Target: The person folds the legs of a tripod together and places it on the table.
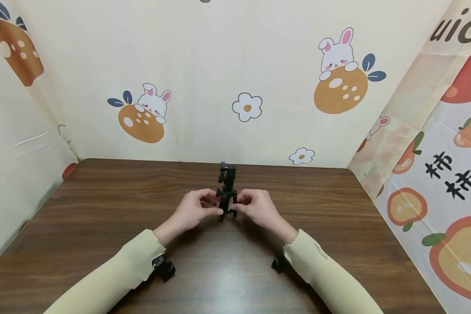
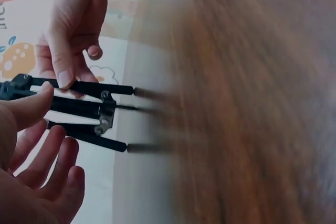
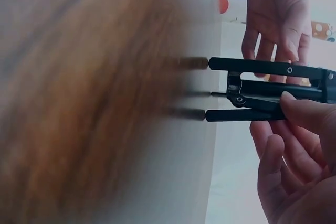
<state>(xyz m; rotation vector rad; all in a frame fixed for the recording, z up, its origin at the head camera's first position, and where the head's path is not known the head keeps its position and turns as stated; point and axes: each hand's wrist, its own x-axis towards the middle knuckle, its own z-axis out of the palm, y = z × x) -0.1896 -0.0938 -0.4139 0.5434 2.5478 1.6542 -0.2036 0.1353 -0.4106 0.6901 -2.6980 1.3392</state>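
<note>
A small black tripod (image 1: 228, 179) stands upright on the wooden table, its upper part topped by a dark head. In the left wrist view its legs (image 2: 118, 88) are slightly spread, joined by braces to a centre post, and their tips meet the tabletop. My left hand (image 1: 192, 210) pinches the tripod low on its left side, thumb in front and the other fingers loosely bent. From the right, my right hand (image 1: 262, 210) pinches a leg between thumb and forefinger. The right wrist view shows the right thumb (image 3: 302, 113) against that leg; some fingertips are hidden behind the tripod.
The brown wooden table (image 1: 235, 270) extends around both arms. A pale cloth wall (image 1: 212, 65) printed with rabbits, fruit and flowers rises behind its far edge. More printed cloth (image 1: 447, 144) hangs at the right, and a white sheet (image 1: 19, 144) hangs at the left.
</note>
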